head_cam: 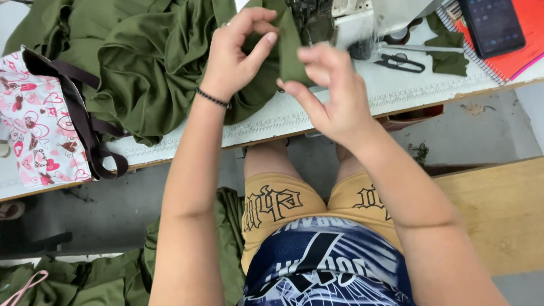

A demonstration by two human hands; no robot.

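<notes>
A narrow strip of olive green fabric stands upright between the two hands, just in front of the sewing machine at the far edge of the white work table. The left hand pinches the strip's left edge between thumb and curled fingers, closed on the cloth, with a dark bead bracelet around its wrist. The right hand holds the strip's right side, its index finger and thumb pressed to the cloth while the other fingers spread loosely below. The strip runs into a large heap of the same green fabric bunched on the table to the left. Further left lies a pink and white bag with heart prints, its dark brown straps trailing toward the table's edge. To the right of the hands a pair of black-handled scissors rests on the table, beside a small green scrap, and past that a dark phone lies on an orange spiral notebook. More green cloth sits piled on the floor beneath the table.
</notes>
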